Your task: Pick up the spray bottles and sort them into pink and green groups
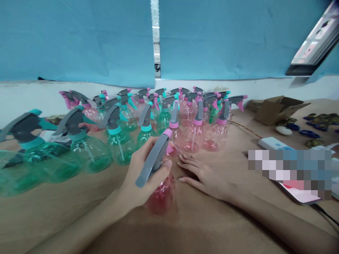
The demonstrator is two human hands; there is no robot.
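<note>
My left hand (144, 171) is wrapped round the neck of a pink spray bottle (160, 199) with a grey head and pink nozzle. The bottle stands near the front of the table, its head tilted slightly away from me. My right hand (200, 173) lies flat on the tabletop just right of that bottle, fingers stretched out, holding nothing. Its fingertips point toward the row of pink spray bottles (194, 137) behind. To the left of my left hand stands a row of green spray bottles (91, 153) with grey and turquoise heads.
Several more pink and green bottles crowd the back of the table (212, 225). At the right are an open cardboard box (277, 109), a white oval object (284, 130), dark blue ring-shaped items (309, 133), a white device (277, 144) and a partly blurred phone-like slab (304, 197) with a cable.
</note>
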